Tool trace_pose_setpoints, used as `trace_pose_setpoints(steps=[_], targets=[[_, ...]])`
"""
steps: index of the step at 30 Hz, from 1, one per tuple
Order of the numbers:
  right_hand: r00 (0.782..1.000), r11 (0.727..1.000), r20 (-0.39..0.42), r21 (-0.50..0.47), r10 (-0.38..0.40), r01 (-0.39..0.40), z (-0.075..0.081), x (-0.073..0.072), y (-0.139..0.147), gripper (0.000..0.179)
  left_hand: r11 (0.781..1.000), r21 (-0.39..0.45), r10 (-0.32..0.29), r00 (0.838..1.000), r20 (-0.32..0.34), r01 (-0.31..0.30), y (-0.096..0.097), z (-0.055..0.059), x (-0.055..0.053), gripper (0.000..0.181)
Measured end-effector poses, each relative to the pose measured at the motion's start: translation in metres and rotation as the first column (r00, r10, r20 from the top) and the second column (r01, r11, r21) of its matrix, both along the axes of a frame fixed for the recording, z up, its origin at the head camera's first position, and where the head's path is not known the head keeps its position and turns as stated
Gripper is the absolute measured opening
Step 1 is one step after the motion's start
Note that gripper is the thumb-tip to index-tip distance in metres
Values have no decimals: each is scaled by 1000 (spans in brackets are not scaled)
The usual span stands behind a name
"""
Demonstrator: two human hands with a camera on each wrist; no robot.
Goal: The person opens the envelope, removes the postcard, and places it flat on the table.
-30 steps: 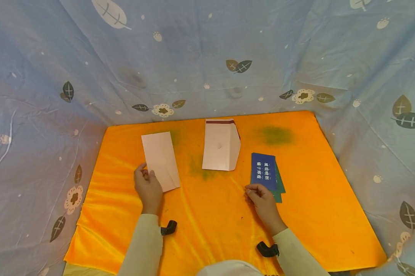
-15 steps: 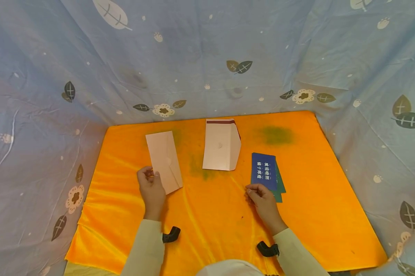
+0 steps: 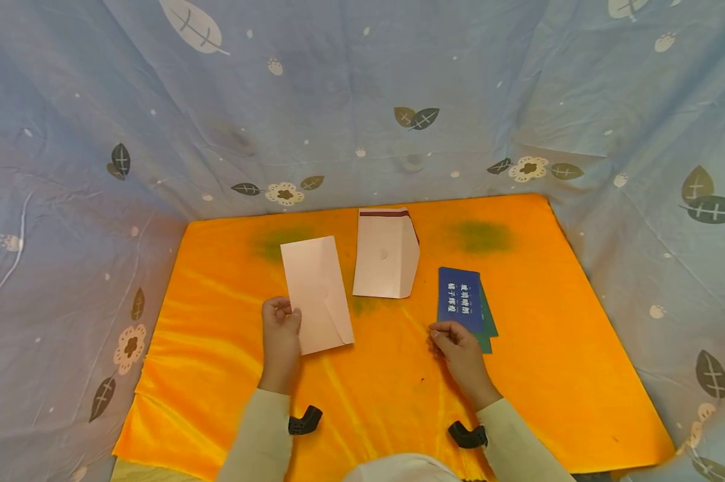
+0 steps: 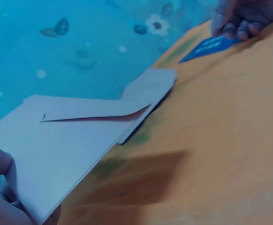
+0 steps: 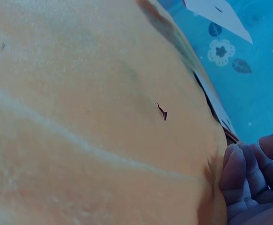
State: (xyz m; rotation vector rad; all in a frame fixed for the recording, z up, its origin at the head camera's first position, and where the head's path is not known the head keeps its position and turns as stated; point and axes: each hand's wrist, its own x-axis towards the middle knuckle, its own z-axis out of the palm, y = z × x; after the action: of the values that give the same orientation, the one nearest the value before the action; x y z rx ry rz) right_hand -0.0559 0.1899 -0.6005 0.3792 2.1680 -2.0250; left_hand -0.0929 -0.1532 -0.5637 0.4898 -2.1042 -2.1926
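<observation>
My left hand (image 3: 280, 345) pinches a pale pink envelope (image 3: 314, 288) by its left edge, thumb on the near face. In the left wrist view this envelope (image 4: 61, 150) is held above the cloth, casting a shadow, and its flap stands slightly parted along a slit. A second envelope (image 3: 379, 258) lies at the back middle of the table, its flap folded out to the right and a dark red band at its top. Beside a blue card (image 3: 460, 288) with white characters rests my right hand (image 3: 466, 361), fingers loosely curled, holding nothing. Green cards (image 3: 489, 321) show beneath the blue one.
An orange cloth (image 3: 555, 375) covers the table. Blue curtains (image 3: 338, 87) with leaf and flower prints surround its back and sides. A black wrist mount (image 3: 306, 420) sticks out from the left sleeve, another mount (image 3: 467, 436) from the right one.
The left hand has carried its envelope rightward and a little closer to the body, near the second envelope. The right hand and the cards have stayed in place.
</observation>
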Motion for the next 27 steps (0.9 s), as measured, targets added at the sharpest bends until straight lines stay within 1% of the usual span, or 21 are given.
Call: trace_pose_setpoints(steps=[4, 8, 12, 17, 21, 27], targets=[[1000, 1000, 5, -13, -1, 1, -3, -1, 1, 22, 999, 19, -31, 999, 13, 31, 14, -5, 1, 24], [1000, 1000, -7, -16, -1, 1, -3, 0, 0, 22, 998, 24, -66, 998, 14, 65, 26, -9, 4, 24], [1000, 1000, -7, -16, -4, 4, -3, 0, 0, 20, 995, 12, -103, 995, 18, 103, 32, -12, 7, 22], [1000, 1000, -2, -14, -4, 4, -5, 0, 0, 21, 988, -4, -155, 988, 19, 155, 38, -12, 10, 21], [1000, 1000, -9, -10, 6, -6, -6, -1, 2, 22, 979, 3, -202, 978, 43, 202, 43, -12, 11, 22], [1000, 1000, -26, 1, 10, -10, -8, -1, 2, 20, 958, 85, -281, 956, 84, 274, 48, -14, 15, 24]])
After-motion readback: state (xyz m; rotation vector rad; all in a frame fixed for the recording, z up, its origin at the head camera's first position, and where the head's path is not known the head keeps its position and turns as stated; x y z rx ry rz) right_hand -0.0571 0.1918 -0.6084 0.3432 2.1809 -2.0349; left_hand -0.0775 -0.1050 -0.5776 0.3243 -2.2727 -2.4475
